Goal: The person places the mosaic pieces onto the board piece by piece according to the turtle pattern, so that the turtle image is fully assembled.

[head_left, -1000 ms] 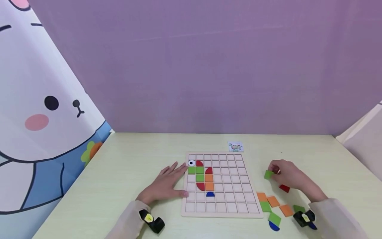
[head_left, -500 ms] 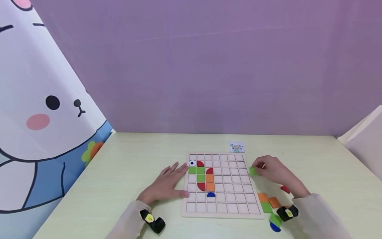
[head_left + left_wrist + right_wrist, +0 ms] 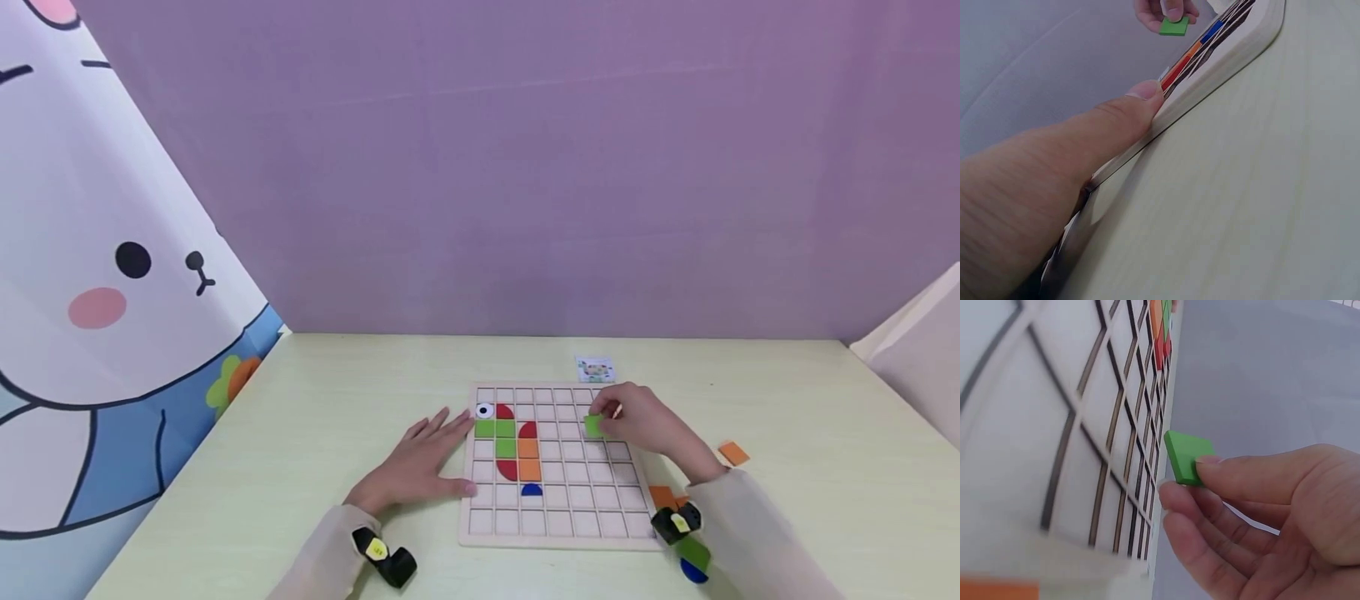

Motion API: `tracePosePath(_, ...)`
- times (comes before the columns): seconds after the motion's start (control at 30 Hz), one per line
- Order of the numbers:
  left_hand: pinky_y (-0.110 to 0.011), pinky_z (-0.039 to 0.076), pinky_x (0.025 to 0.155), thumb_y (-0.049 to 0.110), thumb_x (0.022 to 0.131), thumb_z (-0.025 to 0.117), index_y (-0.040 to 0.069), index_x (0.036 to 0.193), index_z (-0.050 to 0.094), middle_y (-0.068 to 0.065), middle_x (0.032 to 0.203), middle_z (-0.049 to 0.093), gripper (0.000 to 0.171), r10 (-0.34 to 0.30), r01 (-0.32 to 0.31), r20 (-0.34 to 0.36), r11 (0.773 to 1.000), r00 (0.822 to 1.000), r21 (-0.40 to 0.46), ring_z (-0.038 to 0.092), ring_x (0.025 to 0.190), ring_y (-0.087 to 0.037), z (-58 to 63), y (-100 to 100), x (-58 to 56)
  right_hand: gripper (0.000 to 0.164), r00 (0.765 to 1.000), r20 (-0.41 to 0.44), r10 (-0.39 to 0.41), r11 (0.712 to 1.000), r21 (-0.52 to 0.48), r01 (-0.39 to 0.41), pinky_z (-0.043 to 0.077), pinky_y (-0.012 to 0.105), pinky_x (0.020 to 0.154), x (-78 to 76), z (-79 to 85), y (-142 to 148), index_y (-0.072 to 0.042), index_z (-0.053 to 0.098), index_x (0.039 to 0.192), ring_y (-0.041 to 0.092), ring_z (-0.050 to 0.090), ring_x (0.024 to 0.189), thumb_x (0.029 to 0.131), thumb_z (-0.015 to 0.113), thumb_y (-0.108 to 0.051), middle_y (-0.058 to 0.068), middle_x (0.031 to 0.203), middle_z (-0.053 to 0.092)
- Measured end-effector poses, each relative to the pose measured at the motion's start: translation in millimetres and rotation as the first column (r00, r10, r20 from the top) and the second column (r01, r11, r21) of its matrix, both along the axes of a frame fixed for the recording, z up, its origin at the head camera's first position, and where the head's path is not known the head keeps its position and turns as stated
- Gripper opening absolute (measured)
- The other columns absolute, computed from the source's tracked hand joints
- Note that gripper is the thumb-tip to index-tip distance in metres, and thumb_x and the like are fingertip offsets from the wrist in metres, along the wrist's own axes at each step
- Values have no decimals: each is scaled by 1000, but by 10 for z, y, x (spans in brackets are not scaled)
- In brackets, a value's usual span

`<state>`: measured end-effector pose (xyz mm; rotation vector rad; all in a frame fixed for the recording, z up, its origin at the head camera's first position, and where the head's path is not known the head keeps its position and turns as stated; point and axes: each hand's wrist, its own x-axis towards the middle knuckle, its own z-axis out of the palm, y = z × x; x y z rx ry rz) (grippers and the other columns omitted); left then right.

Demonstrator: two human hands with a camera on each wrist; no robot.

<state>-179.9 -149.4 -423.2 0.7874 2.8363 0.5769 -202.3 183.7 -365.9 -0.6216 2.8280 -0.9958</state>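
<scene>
A square green tile (image 3: 593, 427) is pinched between the thumb and fingers of my right hand (image 3: 637, 421), over the right part of the wooden grid board (image 3: 558, 547). In the right wrist view the green tile (image 3: 1188, 456) is tilted near the grid. My left hand (image 3: 416, 467) lies spread beside the board's left edge, its thumb (image 3: 1129, 109) resting on the rim. On the board's left side sit a round eye tile (image 3: 484, 411), green squares (image 3: 505, 447), orange squares (image 3: 528, 459), red rounded pieces (image 3: 507, 470) and a blue half-circle (image 3: 532, 490).
A small picture card (image 3: 596, 369) lies behind the board. Right of the board are loose pieces, partly hidden by my right wrist: an orange tile (image 3: 663, 497), a green tile (image 3: 694, 552) and a blue half-circle (image 3: 694, 572). Another orange tile (image 3: 733, 453) lies farther right.
My right hand has carried the green tile leftward from the table to above the board. An orange tile behind the right forearm has come into view. The left hand stays in place.
</scene>
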Motion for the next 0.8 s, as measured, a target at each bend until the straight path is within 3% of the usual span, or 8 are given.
tracePosePath(0.8,-51,7,120,69,81,54,21,153,19,4,160,15,94,-2,2,-8,1000,1000,-15,5,149,-28,-4,-1,-5,6,999,23,-47,999,-13,47,44,25,61,-195,-119,-562,-6,69,85,14,51,68,82,67,-2,1,75,63)
